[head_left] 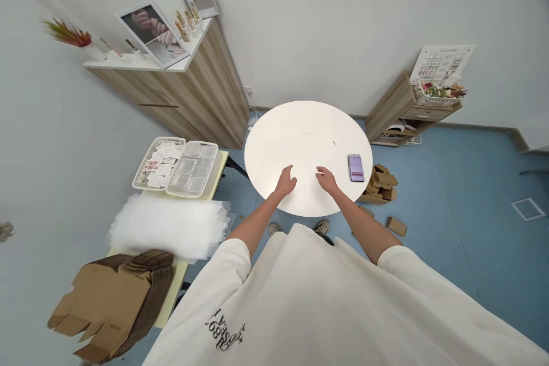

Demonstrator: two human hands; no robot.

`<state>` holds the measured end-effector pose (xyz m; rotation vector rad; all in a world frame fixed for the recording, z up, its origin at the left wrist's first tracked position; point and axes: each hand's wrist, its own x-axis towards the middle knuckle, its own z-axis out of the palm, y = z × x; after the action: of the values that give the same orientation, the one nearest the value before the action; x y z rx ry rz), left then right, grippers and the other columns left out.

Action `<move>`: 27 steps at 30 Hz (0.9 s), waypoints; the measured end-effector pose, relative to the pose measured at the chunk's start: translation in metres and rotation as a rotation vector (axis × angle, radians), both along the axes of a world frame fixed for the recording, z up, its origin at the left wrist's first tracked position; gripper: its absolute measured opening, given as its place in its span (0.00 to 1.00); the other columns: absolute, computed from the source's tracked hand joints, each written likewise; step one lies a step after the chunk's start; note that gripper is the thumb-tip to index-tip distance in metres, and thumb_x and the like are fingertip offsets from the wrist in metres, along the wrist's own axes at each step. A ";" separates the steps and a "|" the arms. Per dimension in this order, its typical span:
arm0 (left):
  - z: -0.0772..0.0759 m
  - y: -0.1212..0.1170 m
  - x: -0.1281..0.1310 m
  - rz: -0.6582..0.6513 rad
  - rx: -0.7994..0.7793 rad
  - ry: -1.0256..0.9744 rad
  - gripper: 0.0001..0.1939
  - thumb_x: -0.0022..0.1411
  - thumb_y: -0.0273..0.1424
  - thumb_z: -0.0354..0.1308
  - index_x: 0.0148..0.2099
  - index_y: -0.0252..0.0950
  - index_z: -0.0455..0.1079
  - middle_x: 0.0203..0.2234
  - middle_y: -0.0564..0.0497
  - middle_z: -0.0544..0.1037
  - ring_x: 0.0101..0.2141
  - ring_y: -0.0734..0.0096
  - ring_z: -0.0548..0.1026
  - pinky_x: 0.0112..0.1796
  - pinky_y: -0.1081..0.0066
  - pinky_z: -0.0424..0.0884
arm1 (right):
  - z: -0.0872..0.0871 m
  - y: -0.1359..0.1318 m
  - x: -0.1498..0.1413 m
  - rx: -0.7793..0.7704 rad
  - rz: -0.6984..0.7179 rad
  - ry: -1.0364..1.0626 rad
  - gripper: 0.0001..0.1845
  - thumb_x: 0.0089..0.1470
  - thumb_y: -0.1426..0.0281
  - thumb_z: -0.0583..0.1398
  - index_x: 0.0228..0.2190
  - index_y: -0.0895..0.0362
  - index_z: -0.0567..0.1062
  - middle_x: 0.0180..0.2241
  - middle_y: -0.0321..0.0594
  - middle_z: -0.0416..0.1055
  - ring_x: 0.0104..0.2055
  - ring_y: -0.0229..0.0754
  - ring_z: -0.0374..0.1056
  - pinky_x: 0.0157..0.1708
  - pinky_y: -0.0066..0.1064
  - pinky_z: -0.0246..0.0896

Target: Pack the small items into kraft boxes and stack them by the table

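Observation:
Both hands are over the near half of a round white table (305,126), apart from each other. My left hand (285,181) has its thumb and fingers apart, with nothing in it. Opposite it, my right hand (326,179) holds nothing either; its fingers are loosely bent and spread. Whether the hands touch the tabletop or hover just above it, I cannot tell. A phone (355,167) with a lit, blurred screen lies to the right of my right hand, near the table's edge.
Left, a side table carries plastic bins (191,168) with cards, a stack of translucent bags (167,226) and flattened cardboard boxes (109,303). A wooden cabinet (210,80) stands behind. Small brown boxes (381,183) sit right of the table, near a low shelf (397,108).

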<state>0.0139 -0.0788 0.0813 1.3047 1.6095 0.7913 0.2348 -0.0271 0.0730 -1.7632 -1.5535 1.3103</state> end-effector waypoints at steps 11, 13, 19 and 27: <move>-0.002 -0.029 -0.088 0.128 -0.008 -0.009 0.34 0.63 0.31 0.56 0.70 0.39 0.56 0.67 0.39 0.59 0.62 0.50 0.65 0.61 0.54 0.63 | 0.002 -0.016 -0.096 0.002 0.176 -0.022 0.25 0.56 0.65 0.57 0.55 0.52 0.73 0.59 0.45 0.69 0.54 0.47 0.70 0.56 0.43 0.65; -0.001 -0.031 -0.097 0.170 -0.006 -0.002 0.34 0.63 0.32 0.56 0.70 0.39 0.56 0.68 0.39 0.58 0.62 0.50 0.65 0.60 0.54 0.64 | 0.003 -0.008 -0.107 0.010 0.219 -0.021 0.24 0.57 0.65 0.57 0.55 0.52 0.73 0.59 0.45 0.69 0.54 0.47 0.70 0.56 0.43 0.65; 0.007 -0.047 -0.118 0.292 -0.042 0.043 0.33 0.66 0.34 0.53 0.71 0.39 0.54 0.69 0.41 0.56 0.63 0.51 0.63 0.58 0.57 0.67 | -0.002 0.012 -0.140 0.045 0.375 0.005 0.22 0.57 0.66 0.57 0.54 0.53 0.74 0.57 0.45 0.71 0.52 0.46 0.71 0.55 0.42 0.66; -0.008 -0.085 -0.158 0.427 -0.110 0.139 0.31 0.68 0.36 0.53 0.70 0.39 0.55 0.69 0.40 0.57 0.64 0.50 0.64 0.59 0.57 0.66 | -0.008 0.004 -0.191 0.029 0.531 0.006 0.20 0.58 0.68 0.56 0.52 0.52 0.75 0.55 0.44 0.73 0.51 0.45 0.73 0.53 0.39 0.68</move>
<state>-0.1443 -0.1634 0.0732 0.9662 2.0511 0.8640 0.0438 -0.0228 0.0655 -1.3699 -2.1164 1.5076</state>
